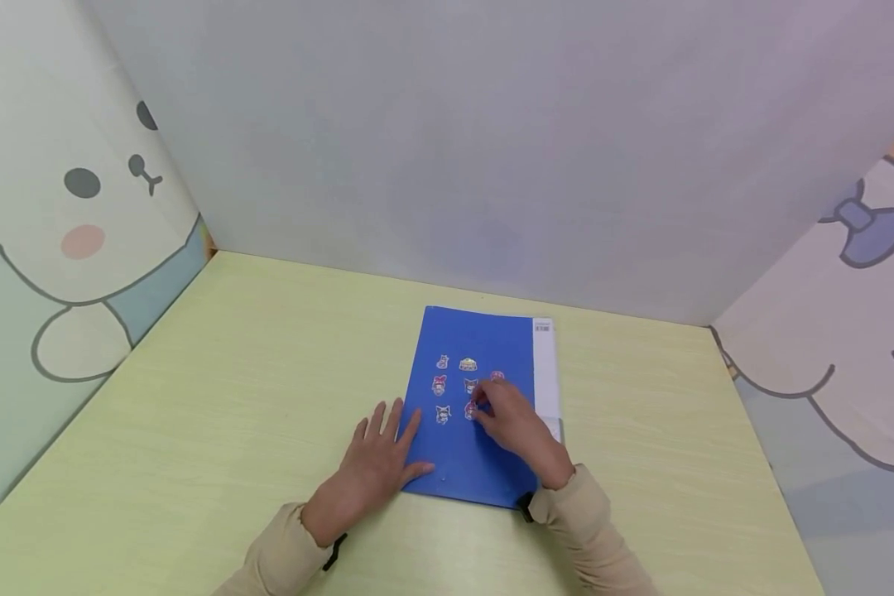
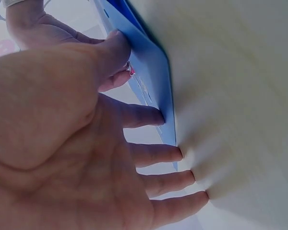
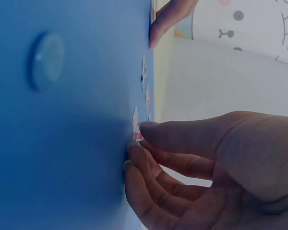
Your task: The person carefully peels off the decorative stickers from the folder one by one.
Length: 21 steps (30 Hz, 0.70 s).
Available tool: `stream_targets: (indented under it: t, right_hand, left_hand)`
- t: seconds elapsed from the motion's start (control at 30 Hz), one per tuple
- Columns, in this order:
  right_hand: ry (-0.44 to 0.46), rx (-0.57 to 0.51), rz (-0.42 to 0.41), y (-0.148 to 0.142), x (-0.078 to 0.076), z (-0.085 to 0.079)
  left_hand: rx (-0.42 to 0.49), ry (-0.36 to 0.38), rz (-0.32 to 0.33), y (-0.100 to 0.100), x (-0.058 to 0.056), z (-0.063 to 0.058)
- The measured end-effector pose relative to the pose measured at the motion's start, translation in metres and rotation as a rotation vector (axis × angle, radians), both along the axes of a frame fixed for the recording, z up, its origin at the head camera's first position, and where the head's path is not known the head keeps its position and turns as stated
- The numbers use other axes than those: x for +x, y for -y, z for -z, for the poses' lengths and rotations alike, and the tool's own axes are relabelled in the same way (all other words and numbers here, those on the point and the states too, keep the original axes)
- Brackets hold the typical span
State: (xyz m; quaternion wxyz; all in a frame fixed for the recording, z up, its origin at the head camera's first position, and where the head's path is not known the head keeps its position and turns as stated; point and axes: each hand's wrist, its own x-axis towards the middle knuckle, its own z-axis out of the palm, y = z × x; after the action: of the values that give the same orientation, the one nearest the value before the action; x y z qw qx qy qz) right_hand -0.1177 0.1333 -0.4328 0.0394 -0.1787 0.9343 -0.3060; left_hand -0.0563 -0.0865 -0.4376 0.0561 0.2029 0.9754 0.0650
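A blue folder (image 1: 477,335) lies on the table with several small cartoon stickers on its cover. My left hand (image 1: 372,463) rests spread at its left edge, thumb and index finger on the cover, the other fingers reaching onto the table. With thumb and fingertips, my right hand (image 1: 517,426) pinches a pink-and-white sticker (image 3: 137,133) close against the cover. In the head view this sticker (image 1: 470,410) is partly covered by the fingers. Just above it sits a dark-eared sticker (image 1: 470,386), and to its left a black-and-white sticker (image 1: 443,414).
A white strip with a barcode (image 1: 542,328) runs along the folder's right side. A round blue snap button (image 3: 49,61) stands up from the cover. The pale yellow table (image 1: 283,356) meets a grey back wall (image 1: 447,165) and cartoon-printed side panels.
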Motion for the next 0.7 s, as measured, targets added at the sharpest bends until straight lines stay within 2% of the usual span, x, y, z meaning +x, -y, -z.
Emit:
stream_targets:
  t: [0.23,0.47,0.7]
  right_hand:
    - [0.019,-0.029,0.035,0.0002,0.0006,0.0004]
    - [-0.009,-0.047,0.035,-0.001,-0.0004,0.0016]
    - [0.003,-0.053,0.07,0.0003,-0.0014,0.0014]
  left_hand:
    - [-0.016,-0.006,-0.003,-0.0012,0.0003,0.0001]
    - [-0.03,0.003,-0.007,-0.0016,-0.0002,-0.0012]
    - [-0.012,0.012,-0.008,-0.0005,0.0003,-0.0003]
